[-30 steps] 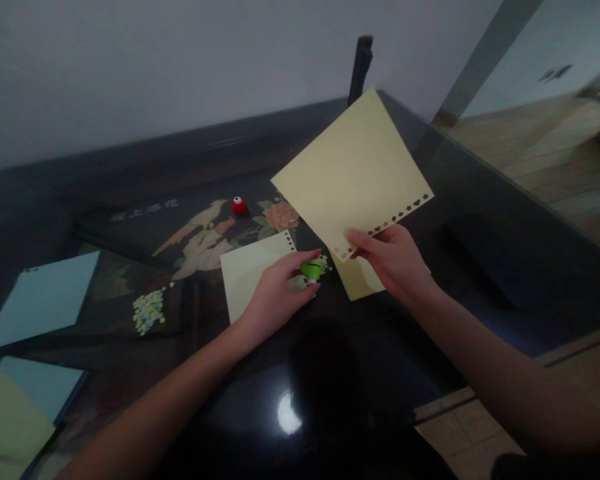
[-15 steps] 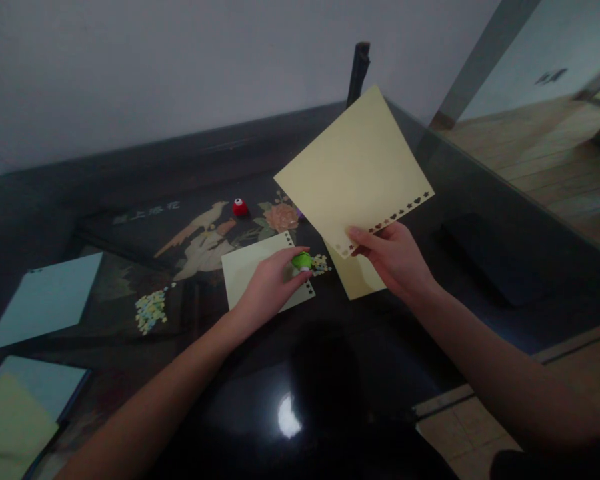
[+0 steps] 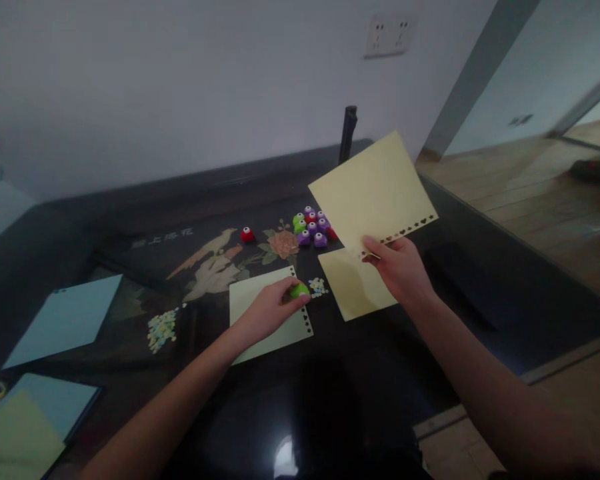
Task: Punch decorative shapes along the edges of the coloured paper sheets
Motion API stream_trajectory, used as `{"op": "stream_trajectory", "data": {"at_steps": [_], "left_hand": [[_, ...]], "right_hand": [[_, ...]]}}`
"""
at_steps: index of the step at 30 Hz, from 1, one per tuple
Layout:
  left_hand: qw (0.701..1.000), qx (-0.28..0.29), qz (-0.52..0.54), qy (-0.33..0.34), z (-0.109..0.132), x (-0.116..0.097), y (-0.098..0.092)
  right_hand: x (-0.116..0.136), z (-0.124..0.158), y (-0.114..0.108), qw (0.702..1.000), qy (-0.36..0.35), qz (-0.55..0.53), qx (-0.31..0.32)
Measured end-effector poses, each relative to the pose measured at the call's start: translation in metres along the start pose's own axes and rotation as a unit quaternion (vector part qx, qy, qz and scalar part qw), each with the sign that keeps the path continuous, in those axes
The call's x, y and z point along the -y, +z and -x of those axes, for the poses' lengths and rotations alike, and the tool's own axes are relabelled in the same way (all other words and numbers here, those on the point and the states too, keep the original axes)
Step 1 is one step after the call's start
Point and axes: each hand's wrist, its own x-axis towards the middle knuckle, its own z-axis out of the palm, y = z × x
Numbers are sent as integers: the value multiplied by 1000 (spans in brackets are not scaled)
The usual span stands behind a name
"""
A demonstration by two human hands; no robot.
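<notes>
My left hand [image 3: 267, 307] grips a small green craft punch [image 3: 299, 291] above the right edge of a pale sheet of paper [image 3: 247, 285] with cut-out shapes along that edge. My right hand [image 3: 400, 267] holds up a yellow sheet of paper [image 3: 375, 190] by its lower corner, thumb in front. Star and heart holes run along its lower edge. Below it, another yellow sheet [image 3: 350, 293] lies on the table, partly covered from view. A little heap of punched paper bits [image 3: 318, 287] sits just right of the green punch.
Several purple, red and green punches [image 3: 311, 228] cluster toward the back; one red punch [image 3: 247, 235] stands apart. More paper bits [image 3: 163, 330] lie left, near a blue sheet [image 3: 70, 320]. Blue and yellow paper [image 3: 25, 427] is stacked front left. A dark flat object [image 3: 455, 280] lies right.
The view has tilted upward, showing the wall socket. The yellow sheet in my right hand has shifted, uncovering the punch cluster and more of the sheet below. My left hand keeps the green punch.
</notes>
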Motion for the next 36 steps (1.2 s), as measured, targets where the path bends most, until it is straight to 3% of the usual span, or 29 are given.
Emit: {"op": "stream_trajectory", "data": {"at_steps": [7,11,15,20,25,31,36], "left_hand": [[999,-43,0,14,-2,-1,-5],[998,-48,48,12,-10,9,-6],[995,-90,47,21,-40,26,-11],[984,-169,-55,-24,-97,35,-26],[975,-179,-100,-85,-136,40,-37],[970,-188,-122,-94,-159,44,-44],[971,-193,-111,-92,-151,43,-54]], "right_hand": [[0,-2,-1,999,4,-53,-11],[-5,-6,-2,997,17,-72,-16],[-10,-11,-4,997,15,-71,-28],[-11,-13,-6,998,12,-63,-22],[-9,-12,-6,997,18,-68,-15],[-10,-12,-7,998,18,-60,-5],[-11,-11,-6,999,27,-42,0]]}}
